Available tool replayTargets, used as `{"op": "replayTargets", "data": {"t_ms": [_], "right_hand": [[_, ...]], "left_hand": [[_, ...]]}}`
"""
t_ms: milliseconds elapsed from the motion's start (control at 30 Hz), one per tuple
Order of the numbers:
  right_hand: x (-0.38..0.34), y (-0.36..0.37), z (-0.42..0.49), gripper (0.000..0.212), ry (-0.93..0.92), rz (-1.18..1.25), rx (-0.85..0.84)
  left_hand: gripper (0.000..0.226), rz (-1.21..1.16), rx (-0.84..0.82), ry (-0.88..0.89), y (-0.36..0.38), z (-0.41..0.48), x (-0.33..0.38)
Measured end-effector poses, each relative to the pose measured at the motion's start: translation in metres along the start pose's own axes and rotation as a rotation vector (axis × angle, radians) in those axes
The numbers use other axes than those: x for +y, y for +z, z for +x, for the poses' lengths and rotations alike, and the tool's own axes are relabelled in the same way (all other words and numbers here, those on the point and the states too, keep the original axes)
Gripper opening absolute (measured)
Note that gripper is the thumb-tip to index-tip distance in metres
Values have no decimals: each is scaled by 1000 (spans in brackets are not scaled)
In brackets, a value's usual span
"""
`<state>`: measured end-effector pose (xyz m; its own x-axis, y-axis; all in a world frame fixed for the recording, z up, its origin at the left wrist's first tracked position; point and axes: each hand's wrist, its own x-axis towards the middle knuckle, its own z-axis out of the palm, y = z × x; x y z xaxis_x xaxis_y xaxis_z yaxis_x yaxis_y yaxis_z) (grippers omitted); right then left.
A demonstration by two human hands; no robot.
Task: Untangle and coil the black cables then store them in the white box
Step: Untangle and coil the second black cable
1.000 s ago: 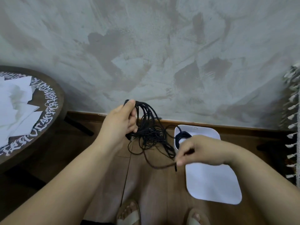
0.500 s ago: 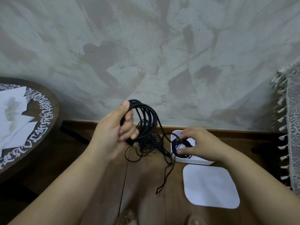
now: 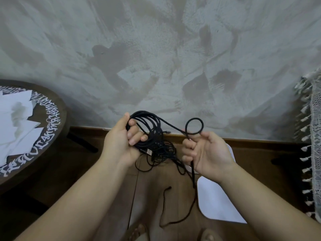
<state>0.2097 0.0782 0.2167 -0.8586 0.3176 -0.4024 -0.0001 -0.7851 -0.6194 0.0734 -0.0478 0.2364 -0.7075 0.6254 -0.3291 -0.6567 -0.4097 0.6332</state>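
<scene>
Progress: partway | left hand (image 3: 121,143) clutched the black cables (image 3: 152,136), half-coiled, lower part tangled (ends dangling floorward) | right hand (image 3: 208,153) pinched one looped strand | white box (image 3: 232,154) mostly hidden behind it | coiling and storing remained

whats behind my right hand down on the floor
Only slivers of the white box show past the right hand, which grips a black cable loop. The box's inside is covered, so its contents cannot be seen.
</scene>
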Motion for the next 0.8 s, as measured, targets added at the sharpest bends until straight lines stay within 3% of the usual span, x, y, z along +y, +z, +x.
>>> {"op": "replayTargets", "data": {"t_ms": [67,167,267,333,400,467,567,633,700,800], "right_hand": [[-2,-7,3,34,-11,-41,95],[7,-16,5,19,-69,-528,159],[15,-13,4,13,-221,-1026,237],[14,-4,0,10,-268,-1091,186],[11,7,-6,10,-289,-992,53],[6,14,-9,8,-337,-705,14],[-10,0,1,14,-352,-178,166],[-21,-18,9,19,-319,38,288],[-23,-40,19,23,-254,70,401],[-16,-63,27,26,-167,-81,538]], "left_hand": [[43,-93,69,-11,-6,6,5],[43,-126,145,12,-12,11,7],[42,-17,181,85,-13,12,4],[40,158,168,177,-12,11,-1],[37,318,108,275,-9,10,-6],[37,410,40,312,-6,8,-9],[39,467,-37,309,-2,2,-9],[39,449,-111,286,2,-3,-7],[38,418,-216,252,6,-10,-3],[37,380,-379,218,12,-19,0]]}}
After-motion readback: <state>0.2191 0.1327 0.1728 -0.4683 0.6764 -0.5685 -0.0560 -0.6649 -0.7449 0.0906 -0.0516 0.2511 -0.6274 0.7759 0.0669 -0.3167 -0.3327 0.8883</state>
